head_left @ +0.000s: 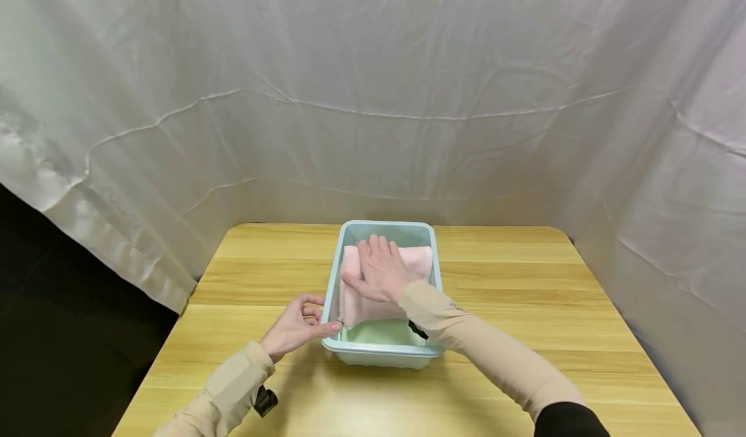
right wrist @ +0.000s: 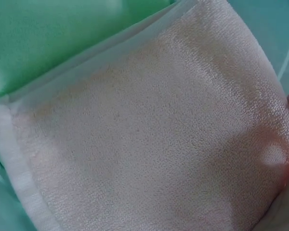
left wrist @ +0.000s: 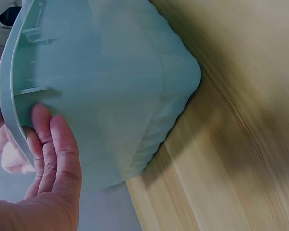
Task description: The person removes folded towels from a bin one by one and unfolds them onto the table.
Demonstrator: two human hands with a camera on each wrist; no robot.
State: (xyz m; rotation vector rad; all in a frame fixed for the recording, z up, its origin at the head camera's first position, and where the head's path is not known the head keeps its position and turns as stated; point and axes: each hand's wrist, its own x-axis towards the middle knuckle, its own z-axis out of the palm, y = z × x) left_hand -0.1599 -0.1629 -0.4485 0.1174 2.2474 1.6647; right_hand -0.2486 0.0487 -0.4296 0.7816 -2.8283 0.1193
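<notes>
A light blue plastic bin point(head_left: 387, 360) stands on the table, with a folded pink towel point(head_left: 418, 261) inside it. My right hand point(head_left: 381, 274) lies flat on the towel, fingers straight and spread. At the bin's left side, near its front corner, my left hand point(head_left: 296, 327) holds the rim, thumb over the top and fingers against the outer wall. The left wrist view shows those fingers point(left wrist: 65, 144) under the rim's edge. Close up in the right wrist view, the terry towel point(right wrist: 135, 130) has a pale band along its edge. Pale green, cloth-like material point(right wrist: 62, 43) lies beside and lower than it.
The wooden table point(head_left: 524, 307) extends on both sides of the bin. Light grey curtains point(head_left: 408, 152) hang behind it and at the sides. A dark area point(head_left: 70, 320) shows past the table's left edge.
</notes>
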